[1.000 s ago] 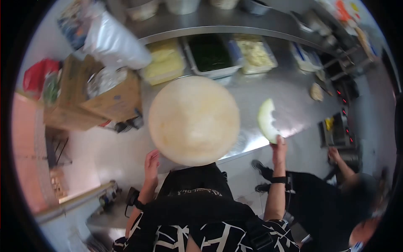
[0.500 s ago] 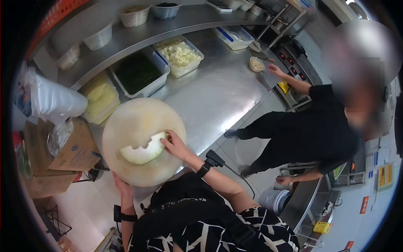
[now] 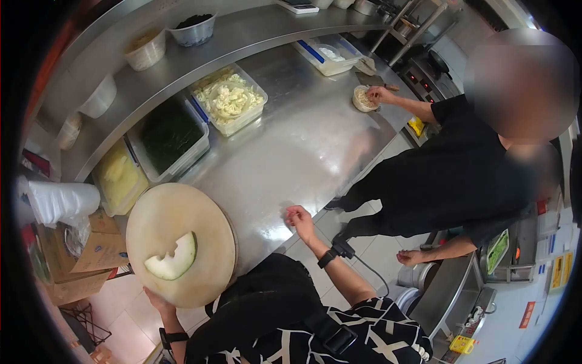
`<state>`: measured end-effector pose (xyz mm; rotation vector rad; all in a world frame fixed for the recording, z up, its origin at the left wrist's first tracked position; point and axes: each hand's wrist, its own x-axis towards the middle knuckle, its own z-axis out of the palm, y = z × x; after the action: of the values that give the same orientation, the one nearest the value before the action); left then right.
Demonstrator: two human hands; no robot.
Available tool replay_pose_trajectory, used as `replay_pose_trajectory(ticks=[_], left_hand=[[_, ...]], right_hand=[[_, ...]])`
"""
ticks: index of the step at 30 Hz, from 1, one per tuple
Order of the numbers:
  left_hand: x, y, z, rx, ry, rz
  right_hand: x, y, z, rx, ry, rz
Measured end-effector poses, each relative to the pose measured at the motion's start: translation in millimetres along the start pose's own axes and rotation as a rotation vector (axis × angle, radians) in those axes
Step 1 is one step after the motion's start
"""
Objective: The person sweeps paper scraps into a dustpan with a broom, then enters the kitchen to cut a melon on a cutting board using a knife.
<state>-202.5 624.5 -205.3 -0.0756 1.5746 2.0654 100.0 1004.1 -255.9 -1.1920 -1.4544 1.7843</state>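
Note:
A round cutting board (image 3: pixel 176 212) lies at the near left corner of the steel table, its front part past the edge. On it rests a curved wedge of pale melon with green rind, like winter melon (image 3: pixel 176 265), its hollow side facing away from me. My left hand (image 3: pixel 159 301) is at the board's front rim, gripping it from below; some fingers are hidden. Off to the right, my right hand (image 3: pixel 299 221) hovers by the table's near edge, fingers loosely apart and nothing in them.
Behind the board stand tubs of pale yellow slices (image 3: pixel 120 176), dark green strips (image 3: pixel 167 136) and chopped cabbage-like pieces (image 3: pixel 233 100). A steel shelf (image 3: pixel 242 39) runs above. To the right, a co-worker (image 3: pixel 436 164) reaches into a small bowl (image 3: pixel 364 100). Cardboard boxes (image 3: pixel 97 252) sit at left.
My right hand has let go of the melon wedge and moved right, off the board. The wedge lies turned on the board. The co-worker's hand has reached the small bowl. My view has shifted.

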Motion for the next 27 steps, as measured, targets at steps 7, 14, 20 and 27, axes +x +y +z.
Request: replay_pose_trajectory(ticks=[7, 14, 20, 27], left_hand=[[4, -2, 0, 0.110, 0.228, 0.018], [10, -28, -71, 0.854, 0.679, 0.584], [-65, 31, 153, 0.817, 0.408, 0.662], [-77, -29, 336, 1.025, 0.079, 0.693]], right_hand=[[19, -19, -62, -0.100, 0.187, -0.016], [83, -27, -169, -0.664, 0.369, -0.229], [206, -72, -278, -0.798, 0.576, -0.189], [352, -92, -395, -1.020, 0.830, -0.178]])
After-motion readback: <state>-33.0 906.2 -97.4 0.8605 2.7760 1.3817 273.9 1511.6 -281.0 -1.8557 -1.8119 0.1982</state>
